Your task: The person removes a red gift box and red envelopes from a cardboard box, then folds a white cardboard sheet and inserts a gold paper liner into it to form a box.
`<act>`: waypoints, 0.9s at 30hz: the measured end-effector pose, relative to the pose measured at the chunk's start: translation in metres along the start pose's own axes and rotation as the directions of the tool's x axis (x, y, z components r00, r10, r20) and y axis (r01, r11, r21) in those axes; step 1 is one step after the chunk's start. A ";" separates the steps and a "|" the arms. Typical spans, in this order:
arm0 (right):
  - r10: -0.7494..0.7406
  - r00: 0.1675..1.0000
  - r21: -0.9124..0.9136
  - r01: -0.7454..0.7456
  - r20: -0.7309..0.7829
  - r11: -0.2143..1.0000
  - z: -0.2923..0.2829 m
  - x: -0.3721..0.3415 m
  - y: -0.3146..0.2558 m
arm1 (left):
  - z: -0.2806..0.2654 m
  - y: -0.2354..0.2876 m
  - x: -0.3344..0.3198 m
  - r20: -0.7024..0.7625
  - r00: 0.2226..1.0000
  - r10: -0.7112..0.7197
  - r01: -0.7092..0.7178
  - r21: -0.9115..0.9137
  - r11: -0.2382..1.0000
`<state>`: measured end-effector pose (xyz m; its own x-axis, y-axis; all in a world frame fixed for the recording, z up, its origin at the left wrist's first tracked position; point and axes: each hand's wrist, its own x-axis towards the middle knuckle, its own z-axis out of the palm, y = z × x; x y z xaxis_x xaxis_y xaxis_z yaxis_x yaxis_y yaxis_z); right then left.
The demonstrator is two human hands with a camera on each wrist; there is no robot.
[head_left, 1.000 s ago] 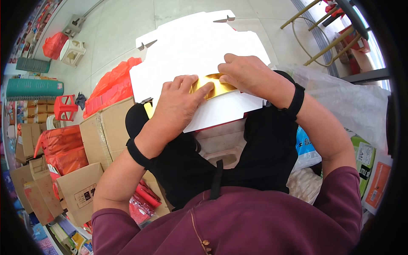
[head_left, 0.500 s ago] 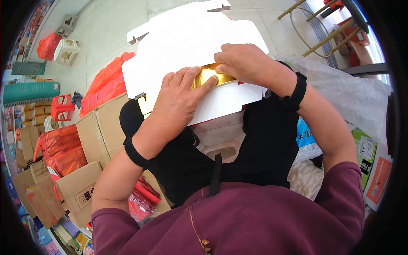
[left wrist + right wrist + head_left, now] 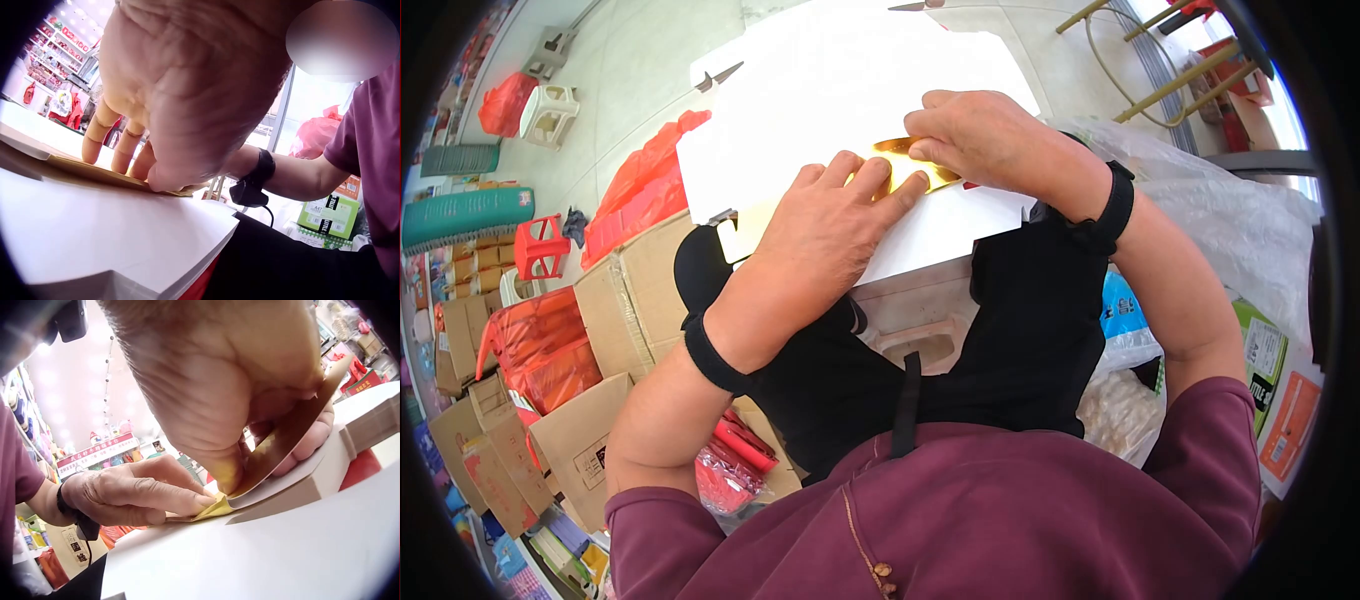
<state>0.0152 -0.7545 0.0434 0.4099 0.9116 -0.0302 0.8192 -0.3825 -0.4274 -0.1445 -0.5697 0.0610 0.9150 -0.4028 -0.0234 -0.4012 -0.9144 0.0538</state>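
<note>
A large white die-cut cardboard sheet [image 3: 800, 110] lies over the person's knees. On it is a shiny gold piece [image 3: 908, 172]. The left hand [image 3: 822, 230] presses on the gold piece, its fingers spread and fairly straight, as the left wrist view also shows at the gold strip [image 3: 106, 173]. In the right wrist view the right hand [image 3: 237, 381] pinches a raised gold flap [image 3: 290, 434] between thumb and curled fingers; from above, this hand [image 3: 990, 140] is at the gold piece's right end.
Cardboard boxes [image 3: 640, 300] and red plastic bags [image 3: 640, 190] stand at the left. Clear plastic wrap [image 3: 1210, 220] and a green box [image 3: 1262, 350] are at the right. White [image 3: 550, 117] and red stools [image 3: 542, 247] stand on the floor, and a stool with gold legs [image 3: 1180, 92] at the upper right.
In the head view the sheet and both hands have shifted upward, the sheet also slightly left. The left fingers have moved right over the gold piece. The right hand keeps its pinch.
</note>
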 end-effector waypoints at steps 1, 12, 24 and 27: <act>0.002 1.000 0.003 -0.002 -0.003 1.000 0.000 0.000 0.000 | 0.000 -0.002 0.001 -0.008 1.000 -0.001 0.001 0.001 1.000; 0.028 0.999 0.064 -0.029 0.016 0.997 0.000 -0.001 0.002 | 0.013 0.010 0.012 -0.086 0.996 -0.003 0.014 0.130 0.991; 0.018 1.000 -0.002 -0.018 0.022 1.000 0.000 0.002 0.002 | 0.007 -0.059 -0.058 -0.172 0.895 -0.411 0.348 -0.307 0.886; 0.040 0.998 -0.026 -0.038 0.055 0.999 -0.003 0.003 -0.001 | -0.004 -0.065 -0.057 0.073 0.847 -0.527 0.497 -0.462 0.735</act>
<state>0.0170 -0.7517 0.0465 0.4193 0.9026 -0.0972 0.8130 -0.4210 -0.4023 -0.1705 -0.4872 0.0627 0.9831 0.1376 -0.1207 0.1795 -0.8536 0.4891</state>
